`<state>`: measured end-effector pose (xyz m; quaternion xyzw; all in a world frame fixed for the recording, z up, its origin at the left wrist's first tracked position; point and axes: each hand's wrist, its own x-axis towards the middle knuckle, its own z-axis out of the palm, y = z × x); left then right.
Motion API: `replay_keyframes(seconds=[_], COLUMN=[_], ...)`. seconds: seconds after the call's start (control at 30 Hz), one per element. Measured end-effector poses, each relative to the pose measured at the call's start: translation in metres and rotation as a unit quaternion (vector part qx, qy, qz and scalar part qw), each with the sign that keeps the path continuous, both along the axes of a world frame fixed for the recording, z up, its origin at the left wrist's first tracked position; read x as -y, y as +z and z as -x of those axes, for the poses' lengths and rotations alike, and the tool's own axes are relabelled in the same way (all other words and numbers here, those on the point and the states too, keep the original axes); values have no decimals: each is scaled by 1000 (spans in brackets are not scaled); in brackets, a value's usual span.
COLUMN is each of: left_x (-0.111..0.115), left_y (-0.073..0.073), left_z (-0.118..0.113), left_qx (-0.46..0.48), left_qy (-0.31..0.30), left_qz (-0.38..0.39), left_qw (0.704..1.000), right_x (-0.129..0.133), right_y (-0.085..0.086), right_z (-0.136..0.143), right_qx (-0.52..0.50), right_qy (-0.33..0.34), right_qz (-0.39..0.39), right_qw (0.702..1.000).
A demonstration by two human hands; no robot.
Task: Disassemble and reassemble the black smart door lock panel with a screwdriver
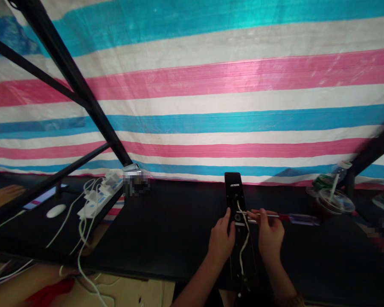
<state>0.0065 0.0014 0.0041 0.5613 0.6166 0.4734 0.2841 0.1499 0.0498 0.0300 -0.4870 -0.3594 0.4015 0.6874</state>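
A long black panel (233, 187) lies lengthwise on the black table, with a white cable (245, 243) running down it. My left hand (222, 236) rests on the panel's left edge, thumb and forefinger apart at a round part. In my right hand (270, 232), a screwdriver (284, 217) with a thin metal shaft and a red and clear handle lies almost level, its shaft crossing the panel near the cable. The fingers of that hand are pinched round the shaft.
To the right stand a lidded plastic cup (334, 202) with a straw and a clear bottle (341, 168). At left are a power strip (97, 202) with white cables, a mouse (56, 211), a phone (43, 198) and another person's hand (6, 196). Black frame bars (89, 102) rise there.
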Motion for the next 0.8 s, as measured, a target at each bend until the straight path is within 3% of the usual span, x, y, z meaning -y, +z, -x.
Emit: replay_keyframes(seconds=[0.13,0.2,0.27,0.3,0.37,0.43,0.57,0.67,0.8], left_x=[2,-2,-11,-18,-33,-48,-70,-82,-97], left_y=[3,1,-1,-2,-2,4,26,43,63], left_z=[14,26,46,60,99,148,253,306,334], left_qx=[-24,-12,-2,-2,-19,-32,-75,-111,-167], left_qy=[-45,-96,-104,-72,91,200,408,469,461], left_qz=[-7,-27,-46,-52,-53,-54,-42,-27,-41], left_qw=[999,995,994,996,994,978,909,876,870], right_x=[7,15,24,28,34,36,33,31,32], right_y=[-32,-46,-56,-59,-62,-62,-63,-66,-70], right_z=[-40,-58,-71,-75,-78,-76,-73,-74,-76], right_qx=[-128,-110,-58,-28,20,50,83,92,90], right_qy=[-73,-89,-81,-71,-52,-36,-10,-11,-11], right_qz=[60,94,108,110,112,108,107,114,119], right_qw=[987,986,989,991,992,992,991,989,989])
